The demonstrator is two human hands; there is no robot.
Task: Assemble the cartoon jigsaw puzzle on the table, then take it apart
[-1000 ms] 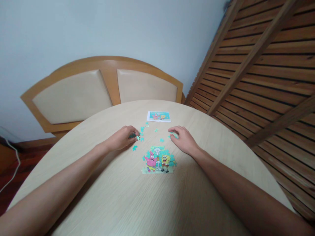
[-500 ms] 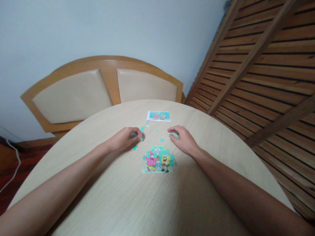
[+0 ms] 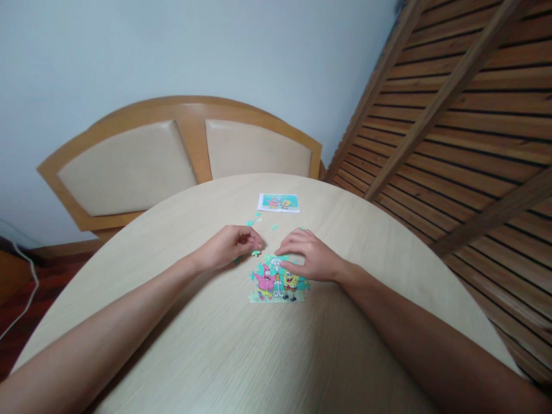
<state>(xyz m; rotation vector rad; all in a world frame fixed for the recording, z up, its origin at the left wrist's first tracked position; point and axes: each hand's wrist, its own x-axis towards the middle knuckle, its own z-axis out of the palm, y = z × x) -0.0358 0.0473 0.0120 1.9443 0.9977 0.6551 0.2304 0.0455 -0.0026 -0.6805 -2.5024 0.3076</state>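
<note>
Between my forearms lies a partly assembled jigsaw puzzle with pink, grey and yellow cartoon figures on a teal ground. My left hand is closed at the puzzle's upper left, pinching a small puzzle piece by its fingertips. Over the puzzle's upper right part hovers or rests my right hand, thumb and fingers apart, nothing seen between them. It covers some of the teal area; whether it touches the puzzle I cannot tell.
Several loose teal pieces lie beyond my left hand, and a single one sits between the hands. A picture card lies farther back on the round wooden table. Behind stands a padded headboard; slatted wood rises at right.
My left hand has moved right and slightly nearer with the piece, toward the puzzle. My right hand has come left and down from the loose pieces to over the puzzle.
</note>
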